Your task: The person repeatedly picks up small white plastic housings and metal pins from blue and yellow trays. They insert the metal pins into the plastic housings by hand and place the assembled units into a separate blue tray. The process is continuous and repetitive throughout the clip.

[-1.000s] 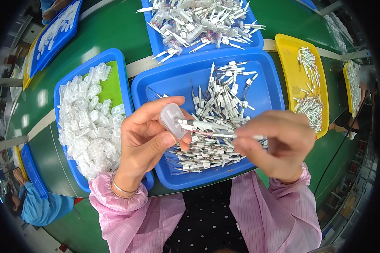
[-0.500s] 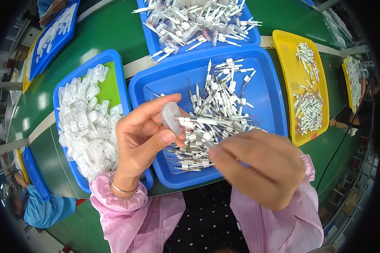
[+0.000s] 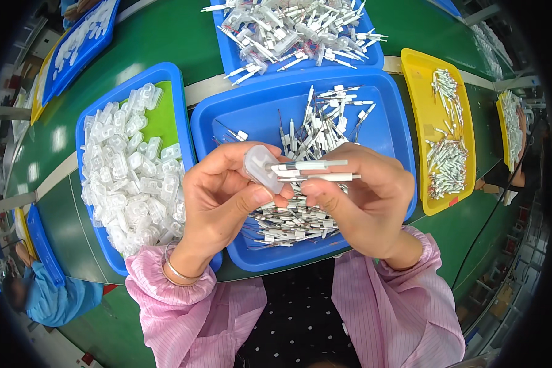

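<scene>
Between the fingers and thumb of my left hand is a translucent plastic housing, tilted with its open side to the right. White-sleeved wire leads stick out of it to the right. My right hand is closed around these leads, its thumb just below them near the housing. Both hands are above a blue tray with a heap of similar white-ended leads. How far the leads go into the housing is hidden.
To the left, a blue tray holds many clear housings. Beyond the middle tray, another blue tray carries housings with leads attached. On the right is a yellow tray of small white parts. A person in blue sits at far left.
My right hand has moved left and up, from over the lower right of the tray to the housing. A second white lead now shows beside the first. My left hand has shifted slightly right.
</scene>
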